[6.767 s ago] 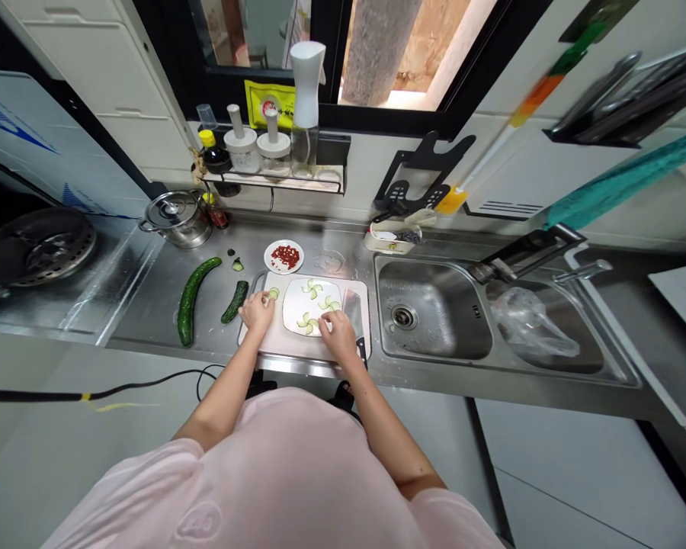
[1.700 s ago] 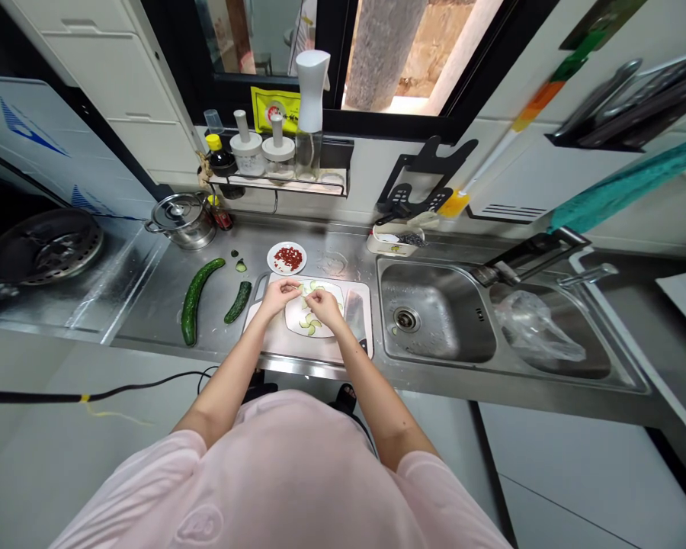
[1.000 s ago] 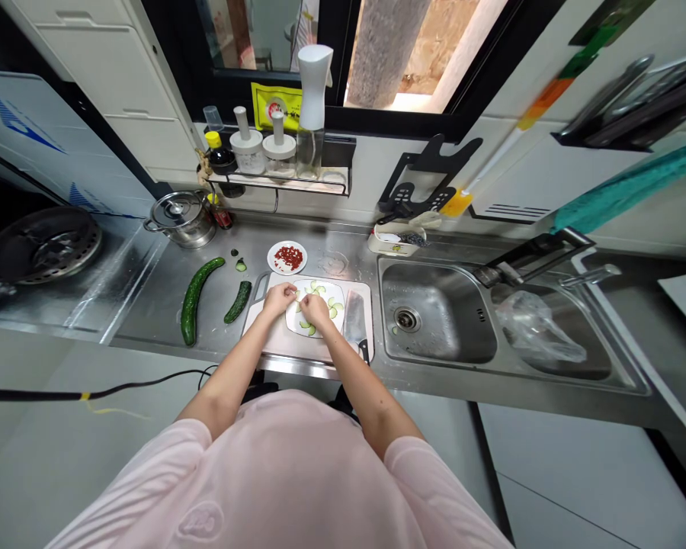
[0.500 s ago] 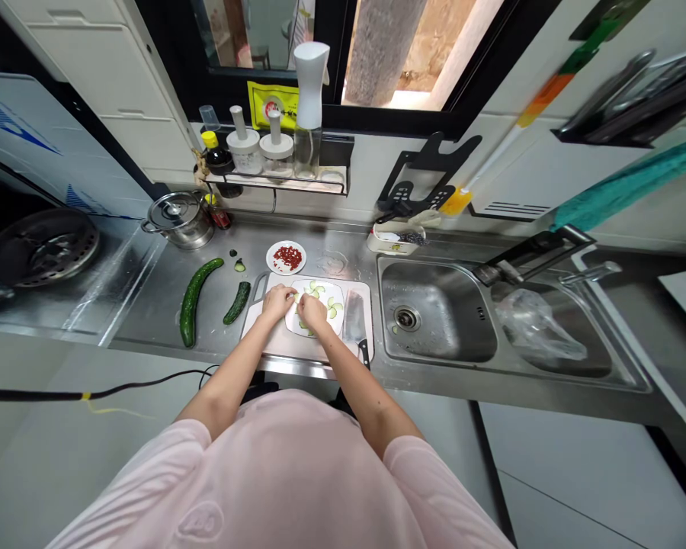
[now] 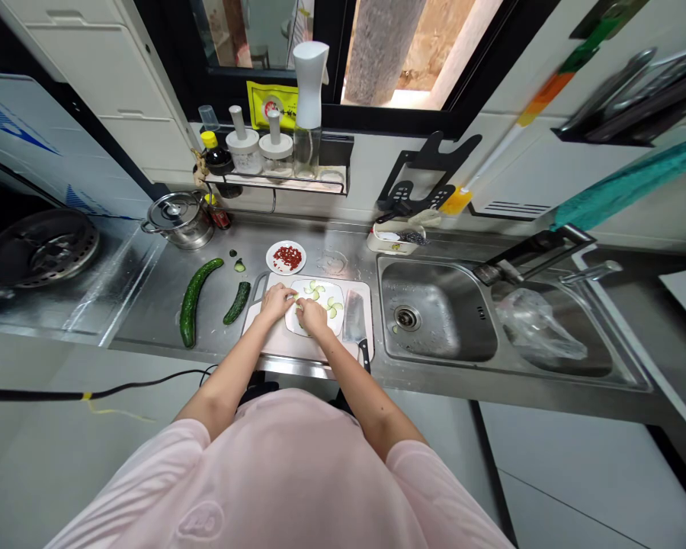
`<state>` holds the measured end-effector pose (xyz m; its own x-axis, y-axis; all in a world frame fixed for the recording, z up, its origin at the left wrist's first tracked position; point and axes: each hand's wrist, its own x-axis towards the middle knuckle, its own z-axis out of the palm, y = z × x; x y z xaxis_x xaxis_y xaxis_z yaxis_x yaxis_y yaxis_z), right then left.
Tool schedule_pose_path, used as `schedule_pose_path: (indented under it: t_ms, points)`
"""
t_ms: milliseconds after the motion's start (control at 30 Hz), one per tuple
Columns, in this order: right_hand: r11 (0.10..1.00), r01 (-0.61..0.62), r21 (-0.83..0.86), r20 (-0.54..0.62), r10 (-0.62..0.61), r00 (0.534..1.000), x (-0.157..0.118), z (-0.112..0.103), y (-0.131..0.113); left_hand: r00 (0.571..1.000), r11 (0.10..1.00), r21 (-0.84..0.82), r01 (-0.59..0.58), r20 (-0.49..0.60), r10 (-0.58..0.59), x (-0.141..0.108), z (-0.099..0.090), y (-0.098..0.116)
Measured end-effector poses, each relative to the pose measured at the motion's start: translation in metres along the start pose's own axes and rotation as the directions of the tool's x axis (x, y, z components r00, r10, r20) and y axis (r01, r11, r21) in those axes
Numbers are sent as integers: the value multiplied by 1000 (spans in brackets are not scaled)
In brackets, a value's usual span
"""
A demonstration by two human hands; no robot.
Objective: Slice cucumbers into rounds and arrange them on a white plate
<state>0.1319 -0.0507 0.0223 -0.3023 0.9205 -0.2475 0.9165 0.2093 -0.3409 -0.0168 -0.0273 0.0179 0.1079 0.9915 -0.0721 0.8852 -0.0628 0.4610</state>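
While a long dark-green cucumber [image 5: 193,303] and a shorter dark-green cucumber piece [image 5: 237,303] lay left of the white cutting board [image 5: 263,343] on the brushed-steel counter [image 5: 149,320], the left hand [image 5: 276,302] and right hand [image 5: 313,317] closed their fingers narrowly around a thin pale cucumber slice [image 5: 296,305], its long axis hidden, at the left edge of a white square plate [image 5: 338,324], with a steel cleaver [image 5: 354,324] right of it, before the steel sink [image 5: 386,320]
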Motion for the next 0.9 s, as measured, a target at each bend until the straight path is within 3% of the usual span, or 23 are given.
schedule_pose_path:
  t_ms: [900]
  points:
    - [1000,1,-21,1,-1,1000,0,-1,-4,1000,1000,17,5,6,-5,-2,-4,4]
